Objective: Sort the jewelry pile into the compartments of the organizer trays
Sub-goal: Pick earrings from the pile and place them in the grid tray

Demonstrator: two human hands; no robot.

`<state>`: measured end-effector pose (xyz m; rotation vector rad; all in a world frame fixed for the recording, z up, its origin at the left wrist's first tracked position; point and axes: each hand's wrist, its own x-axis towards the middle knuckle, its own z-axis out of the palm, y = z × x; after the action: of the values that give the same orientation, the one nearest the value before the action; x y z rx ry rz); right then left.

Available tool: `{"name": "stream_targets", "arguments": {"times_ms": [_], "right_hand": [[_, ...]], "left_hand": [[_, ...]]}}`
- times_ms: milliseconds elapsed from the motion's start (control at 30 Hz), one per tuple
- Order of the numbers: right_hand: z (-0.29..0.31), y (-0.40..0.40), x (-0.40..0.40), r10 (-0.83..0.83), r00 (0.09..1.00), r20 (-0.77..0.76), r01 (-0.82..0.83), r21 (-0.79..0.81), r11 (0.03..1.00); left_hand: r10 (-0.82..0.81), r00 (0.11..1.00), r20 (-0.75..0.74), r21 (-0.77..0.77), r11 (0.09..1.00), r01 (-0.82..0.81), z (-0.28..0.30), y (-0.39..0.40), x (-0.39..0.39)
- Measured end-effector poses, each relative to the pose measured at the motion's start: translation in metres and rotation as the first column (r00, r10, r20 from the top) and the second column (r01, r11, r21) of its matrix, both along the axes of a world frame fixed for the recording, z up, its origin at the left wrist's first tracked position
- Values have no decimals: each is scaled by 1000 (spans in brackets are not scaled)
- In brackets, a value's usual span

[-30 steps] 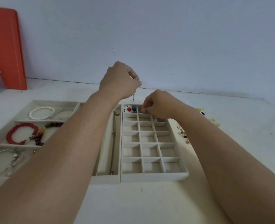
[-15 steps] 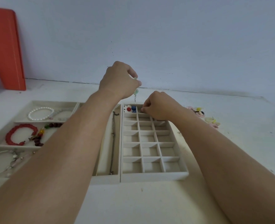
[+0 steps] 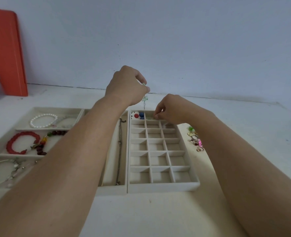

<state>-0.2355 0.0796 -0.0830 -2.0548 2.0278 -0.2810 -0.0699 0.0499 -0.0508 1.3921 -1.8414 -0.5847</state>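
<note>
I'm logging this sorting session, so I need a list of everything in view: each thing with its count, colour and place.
Grid tray: one, cream, centre, mostly bare cells.
Flower piece: one, white with red centre, grid tray's far left cell, beside a blue bead.
Open tray: one, cream, left, wider compartments.
Pearl bracelet: one, white, far compartment.
Red bracelet: one, middle compartment.
Dark chain: one, long narrow compartment.
Loose jewelry pile: several, gold, green, pink, on the table right of the grid tray.
Orange board: one, against the wall, far left.
Left hand: pinches a dangling green-beaded chain.
Right hand: fingers curled over the far cells; held item unclear.
</note>
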Motion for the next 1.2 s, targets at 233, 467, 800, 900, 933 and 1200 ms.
{"name": "stream_targets", "arguments": {"times_ms": [233,467,800,900,933,1200], "right_hand": [[-1,-1,1,-17,998,-55,19,39,999],[0,2,3,0,1000,-31,0,29,1000],[8,2,-1,6,994,110,17,-212,977],[12,3,0,-15,988,152,44,-193,980],[12,3,1,-14,989,144,41,-186,982],[5,4,3,-12,993,114,29,-147,989]], "left_hand": [[-7,1000,0,-2,1000,7,-1,1,0],[-1,1000,-5,-1,1000,1,0,1,0],[0,1000,-16,-8,1000,0,2,3,0],[-3,1000,-22,-6,1000,3,2,3,-1],[-3,1000,-23,-4,1000,3,2,3,-1],[-7,1000,-13,-15,1000,7,3,3,-1]]}}
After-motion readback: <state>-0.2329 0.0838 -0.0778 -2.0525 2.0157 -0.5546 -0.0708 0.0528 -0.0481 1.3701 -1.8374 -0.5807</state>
